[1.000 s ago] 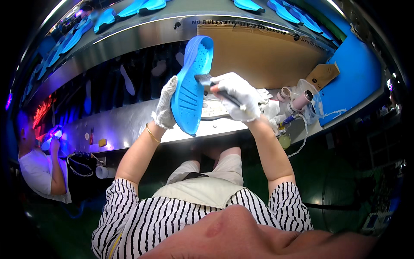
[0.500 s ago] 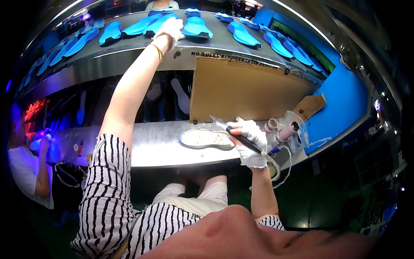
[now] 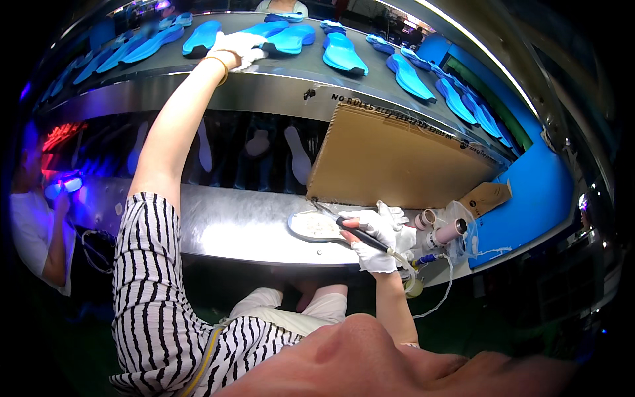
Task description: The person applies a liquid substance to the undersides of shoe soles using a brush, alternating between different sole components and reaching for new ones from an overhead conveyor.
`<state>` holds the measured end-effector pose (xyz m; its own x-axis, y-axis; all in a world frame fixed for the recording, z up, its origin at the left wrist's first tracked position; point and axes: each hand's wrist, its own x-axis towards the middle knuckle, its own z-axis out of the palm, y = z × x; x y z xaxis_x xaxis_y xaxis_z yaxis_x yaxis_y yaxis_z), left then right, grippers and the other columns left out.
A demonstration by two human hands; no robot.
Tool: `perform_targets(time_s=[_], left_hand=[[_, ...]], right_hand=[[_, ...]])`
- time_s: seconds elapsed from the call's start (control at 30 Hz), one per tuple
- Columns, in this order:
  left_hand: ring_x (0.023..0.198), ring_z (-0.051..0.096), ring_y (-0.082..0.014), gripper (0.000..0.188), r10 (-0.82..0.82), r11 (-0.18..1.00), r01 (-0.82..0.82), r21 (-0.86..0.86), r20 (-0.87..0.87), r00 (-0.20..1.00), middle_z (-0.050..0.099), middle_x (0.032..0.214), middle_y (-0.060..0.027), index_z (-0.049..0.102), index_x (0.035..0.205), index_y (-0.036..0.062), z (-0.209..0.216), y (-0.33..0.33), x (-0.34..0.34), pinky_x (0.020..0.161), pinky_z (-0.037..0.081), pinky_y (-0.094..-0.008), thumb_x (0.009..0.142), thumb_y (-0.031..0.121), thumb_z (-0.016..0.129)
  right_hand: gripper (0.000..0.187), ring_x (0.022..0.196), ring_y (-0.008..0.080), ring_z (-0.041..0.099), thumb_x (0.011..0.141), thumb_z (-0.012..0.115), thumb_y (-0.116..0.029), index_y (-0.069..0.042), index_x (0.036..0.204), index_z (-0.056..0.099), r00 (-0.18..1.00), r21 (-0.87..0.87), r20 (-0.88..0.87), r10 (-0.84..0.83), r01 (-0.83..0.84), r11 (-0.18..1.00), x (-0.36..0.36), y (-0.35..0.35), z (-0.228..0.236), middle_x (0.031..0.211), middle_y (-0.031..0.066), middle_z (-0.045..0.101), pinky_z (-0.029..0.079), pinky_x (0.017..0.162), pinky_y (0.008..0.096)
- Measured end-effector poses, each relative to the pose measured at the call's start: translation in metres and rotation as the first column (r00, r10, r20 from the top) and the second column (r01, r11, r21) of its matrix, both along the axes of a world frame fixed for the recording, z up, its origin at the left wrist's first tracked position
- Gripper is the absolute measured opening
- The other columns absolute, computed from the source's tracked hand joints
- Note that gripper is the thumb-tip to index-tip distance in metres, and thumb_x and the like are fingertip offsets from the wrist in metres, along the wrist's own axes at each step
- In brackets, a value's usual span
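Observation:
My left hand [image 3: 239, 50], in a white glove, reaches over the conveyor belt, its fingers stretched rightward. Its fingertips meet the dark-tipped end of a blue shoe sole [image 3: 291, 40], and another blue sole [image 3: 202, 38] lies just left of the hand. Low over the bench, my gloved right hand [image 3: 377, 238] is closed round a black-handled tool [image 3: 364, 235] with a thin tip and a pale cord. Under that tip a white shoe sole [image 3: 312, 225] lies on the metal bench, its right end hidden by the hand.
More blue soles [image 3: 344, 54] line the belt [image 3: 370, 69]. A large cardboard sheet [image 3: 397, 159] leans against the belt's front. Pink spools [image 3: 450, 230] and clear plastic stand right of my right hand. At the left, another person [image 3: 43, 231] holds a glowing object.
My left hand has moved left along the belt, off the blue sole it was on. The view has turned leftward. My right hand has shifted slightly and still grips the tool.

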<state>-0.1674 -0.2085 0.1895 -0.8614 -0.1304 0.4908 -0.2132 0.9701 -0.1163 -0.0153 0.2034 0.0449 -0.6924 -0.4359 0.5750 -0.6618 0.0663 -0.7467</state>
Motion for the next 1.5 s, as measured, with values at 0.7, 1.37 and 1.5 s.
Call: perform_targets(time_s=[0.7,1.37,1.5], left_hand=[[0.105,0.054,-0.0229,0.042,-0.074,0.245,0.915,0.320,-0.935,0.347,0.057,0.113,-0.0151,0.052,0.120,0.0006,0.017,0.020,0.156,0.097,0.040,-0.0334,0.092,0.032,0.052],[0.115,0.046,-0.0470,0.093,-0.263,-0.964,-0.244,0.101,-0.454,0.851,0.043,0.132,-0.0262,0.030,0.140,0.0099,-0.204,0.178,0.273,0.098,0.030,-0.0666,0.076,0.078,0.033],[0.111,0.052,-0.0388,0.086,-0.038,-0.992,-0.097,-0.080,-0.545,0.838,0.050,0.125,-0.0198,0.039,0.134,0.0122,-0.211,0.197,0.262,0.094,0.042,-0.0577,0.078,0.077,0.035]], right_hand=[[0.020,0.085,0.0125,0.062,0.074,0.068,0.008,-0.003,0.089,0.063,0.993,-0.010,0.059,-0.107,0.108,0.994,0.002,0.013,-0.046,0.091,0.0065,0.065,0.050,0.079,0.0250],[0.022,0.070,0.0099,0.058,0.078,0.066,0.002,-0.005,0.093,0.053,0.818,-0.317,0.539,0.203,-0.027,0.948,0.039,-0.017,-0.038,0.084,0.0054,0.059,0.048,0.063,0.0225],[0.020,0.071,0.0087,0.057,0.077,0.064,0.005,-0.005,0.091,0.053,0.870,-0.291,0.456,0.189,-0.054,0.955,0.043,-0.047,-0.028,0.081,0.0039,0.060,0.048,0.065,0.0227]])
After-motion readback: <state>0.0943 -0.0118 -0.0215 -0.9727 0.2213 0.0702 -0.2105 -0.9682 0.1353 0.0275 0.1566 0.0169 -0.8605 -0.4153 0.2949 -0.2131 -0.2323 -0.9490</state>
